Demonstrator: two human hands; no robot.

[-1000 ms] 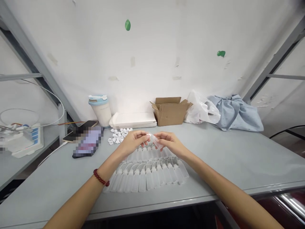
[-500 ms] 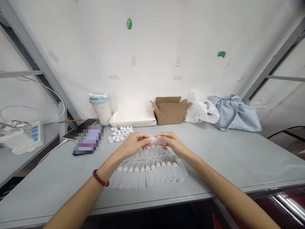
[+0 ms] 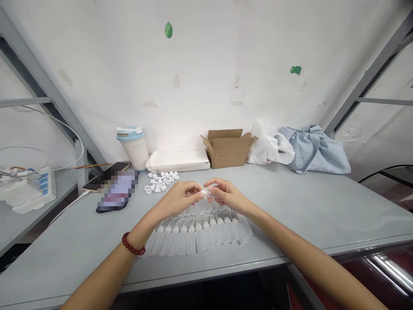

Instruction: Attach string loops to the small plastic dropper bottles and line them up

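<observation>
My left hand (image 3: 180, 199) and my right hand (image 3: 226, 194) meet above the grey table (image 3: 316, 211), fingers pinched together on one small clear plastic bottle (image 3: 208, 193) held between them. The left wrist wears a red bead bracelet (image 3: 130, 245). Just below the hands lie rows of several like clear squeeze bottles (image 3: 200, 232), side by side on the table. A loose heap of small white caps (image 3: 161, 181) lies behind the left hand.
Along the wall stand a lidded cup (image 3: 132, 146), a stack of white trays (image 3: 179, 160), an open cardboard box (image 3: 227, 148), a white plastic bag (image 3: 269, 146) and a blue cloth (image 3: 314, 150). Phones (image 3: 112, 185) lie at left; a power strip (image 3: 29, 193) sits on a side shelf.
Both hands stay together on the small bottle; it has turned from slanted to nearly level and sits more hidden between the fingertips. My view has shifted slightly.
</observation>
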